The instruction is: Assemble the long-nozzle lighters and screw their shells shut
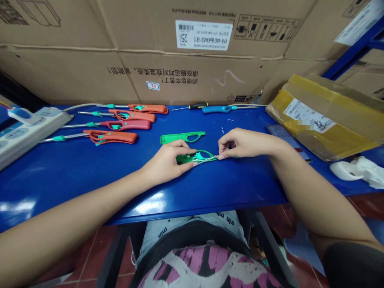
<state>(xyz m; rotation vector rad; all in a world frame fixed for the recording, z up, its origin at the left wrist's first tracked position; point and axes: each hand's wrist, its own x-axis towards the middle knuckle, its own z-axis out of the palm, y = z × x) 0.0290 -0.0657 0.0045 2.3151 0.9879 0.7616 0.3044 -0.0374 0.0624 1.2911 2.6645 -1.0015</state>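
Holding the green shell (192, 158) near the front edge of the blue table (90, 172), the left hand (175, 159) grips one end between thumb and fingers, maybe to keep it from sliding. The right hand (237, 144) pinches the other end, by the thin pale wires; the fingertips hide just what they grip. The shell lies open side up, likely so its insides can be reached. It looks bright green and long, with a loop and a blue-green trigger inside. Just behind it lies its matching green cover (174, 138), close by, perhaps to be handy. Farther back, four orange and red lighters (124, 137) lie in a row on the left. A screwdriver (198, 105) and a blue lighter (216, 109) lie near the big box (150, 60).
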